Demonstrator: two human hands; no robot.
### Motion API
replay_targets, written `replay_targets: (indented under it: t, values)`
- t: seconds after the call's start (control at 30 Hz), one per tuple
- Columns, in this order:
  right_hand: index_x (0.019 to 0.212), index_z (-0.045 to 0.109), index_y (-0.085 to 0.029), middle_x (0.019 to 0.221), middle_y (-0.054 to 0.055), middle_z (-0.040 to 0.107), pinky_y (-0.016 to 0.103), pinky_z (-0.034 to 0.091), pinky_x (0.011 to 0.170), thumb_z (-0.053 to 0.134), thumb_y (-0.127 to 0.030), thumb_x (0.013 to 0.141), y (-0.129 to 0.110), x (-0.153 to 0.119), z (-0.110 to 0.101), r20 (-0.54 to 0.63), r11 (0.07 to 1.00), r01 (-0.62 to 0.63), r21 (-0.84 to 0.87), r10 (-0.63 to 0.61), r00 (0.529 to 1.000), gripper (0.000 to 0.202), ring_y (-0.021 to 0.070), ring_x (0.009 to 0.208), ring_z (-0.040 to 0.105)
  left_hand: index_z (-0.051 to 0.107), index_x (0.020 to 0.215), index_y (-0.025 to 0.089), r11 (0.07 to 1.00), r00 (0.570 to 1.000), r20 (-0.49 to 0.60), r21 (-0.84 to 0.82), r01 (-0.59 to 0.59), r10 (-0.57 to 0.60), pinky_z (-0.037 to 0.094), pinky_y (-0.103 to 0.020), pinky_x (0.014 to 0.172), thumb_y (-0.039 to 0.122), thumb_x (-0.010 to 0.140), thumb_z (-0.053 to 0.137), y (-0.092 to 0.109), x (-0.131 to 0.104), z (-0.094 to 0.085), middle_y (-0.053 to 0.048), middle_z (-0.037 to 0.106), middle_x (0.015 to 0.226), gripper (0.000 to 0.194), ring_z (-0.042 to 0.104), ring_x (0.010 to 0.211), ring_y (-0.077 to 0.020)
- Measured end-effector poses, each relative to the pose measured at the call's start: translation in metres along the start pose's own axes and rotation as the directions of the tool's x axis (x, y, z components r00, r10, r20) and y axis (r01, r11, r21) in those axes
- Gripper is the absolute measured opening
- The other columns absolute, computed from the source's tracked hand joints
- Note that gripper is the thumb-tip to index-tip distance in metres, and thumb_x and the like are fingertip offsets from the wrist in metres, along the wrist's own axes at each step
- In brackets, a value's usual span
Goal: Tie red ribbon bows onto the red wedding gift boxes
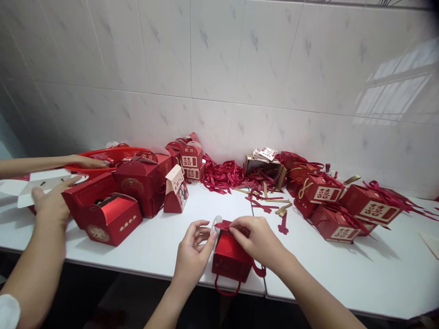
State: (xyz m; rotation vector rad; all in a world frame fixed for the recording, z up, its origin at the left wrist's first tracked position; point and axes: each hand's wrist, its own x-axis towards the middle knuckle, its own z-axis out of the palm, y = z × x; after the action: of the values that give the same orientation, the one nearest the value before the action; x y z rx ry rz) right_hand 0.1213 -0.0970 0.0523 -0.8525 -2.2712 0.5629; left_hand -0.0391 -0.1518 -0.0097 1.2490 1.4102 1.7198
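A small red box (232,265) stands at the table's front edge, with a red cord loop hanging from its front and a red ribbon at its right side. My left hand (196,251) is at the box's upper left corner, thumb and fingers closed on a pale rounded flap (217,221). My right hand (252,235) pinches the red ribbon (223,225) at the top of the box. The two hands are close together, with the ribbon between them.
Another person's hands (51,201) work at the left near a red basket (137,150). Red boxes (113,219) stand left; finished-looking boxes (324,194) are piled right. Behind lie ribbons (224,176), an open carton (264,167) and loose strips (283,224) on the white table (387,278).
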Motion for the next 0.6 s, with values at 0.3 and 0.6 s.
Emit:
replay_targets:
  t: [0.3, 0.6]
  values:
    - [0.078, 0.069, -0.023, 0.075, 0.003, 0.071, 0.027, 0.042, 0.063, 0.053, -0.018, 0.083, -0.003, 0.007, -0.002, 0.087, 0.988, 0.017, -0.154, -0.003, 0.996, 0.017, 0.0174, 0.068, 0.062, 0.054, 0.112, 0.02, 0.999, 1.0, 0.018, 0.048, 0.0, -0.001, 0.059, -0.028, 0.066, 0.037, 0.078, 0.064, 0.002, -0.004, 0.0, -0.007, 0.066, 0.098, 0.04, 0.068, 0.084, -0.0198]
    - [0.109, 0.065, -0.025, 0.101, 0.006, 0.066, 0.032, 0.049, 0.074, 0.052, -0.029, 0.087, 0.0, -0.004, -0.009, -0.054, 0.998, 0.042, -0.036, -0.044, 0.998, 0.025, 0.0196, 0.081, 0.062, 0.056, 0.126, 0.026, 0.964, 0.991, 0.137, 0.263, -0.036, 0.0, 0.047, -0.042, 0.097, 0.042, 0.083, 0.056, 0.004, -0.006, -0.019, -0.005, 0.055, 0.134, 0.046, 0.053, 0.12, -0.0287]
